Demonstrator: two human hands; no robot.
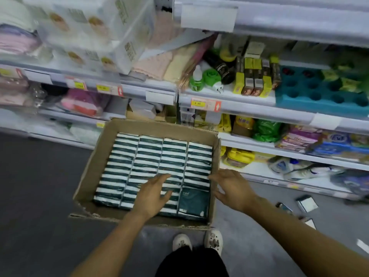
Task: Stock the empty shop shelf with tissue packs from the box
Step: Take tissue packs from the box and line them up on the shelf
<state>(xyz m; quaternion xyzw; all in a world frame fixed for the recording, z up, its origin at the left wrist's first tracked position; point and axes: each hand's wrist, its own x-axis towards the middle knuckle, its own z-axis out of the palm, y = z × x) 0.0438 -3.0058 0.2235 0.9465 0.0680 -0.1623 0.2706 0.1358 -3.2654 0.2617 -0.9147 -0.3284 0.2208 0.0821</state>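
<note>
The box point(95, 166) sits on the floor point(40, 196) against the shelves point(249, 108), flaps open, probably so the packs can be lifted straight out and up. The packs point(147, 156) fill it in four tight rows, stood on edge, dark green with white bands; one near the right corner lies flat, its green face up. No pack looks to be out yet, so the stocking seems barely begun.

The left hand point(153, 194) reaches over the middle rows, fingers spread and straight, tips on or just above the pack tops; it holds nothing. I judge it is about to gather a run of packs.

The right hand point(232, 189) hovers at the box's right wall, fingers loosely spread and empty, likely placed to close on the same run from the other side.

The shelves behind are blurred and full of other goods; which one is the empty one I cannot tell.
</note>
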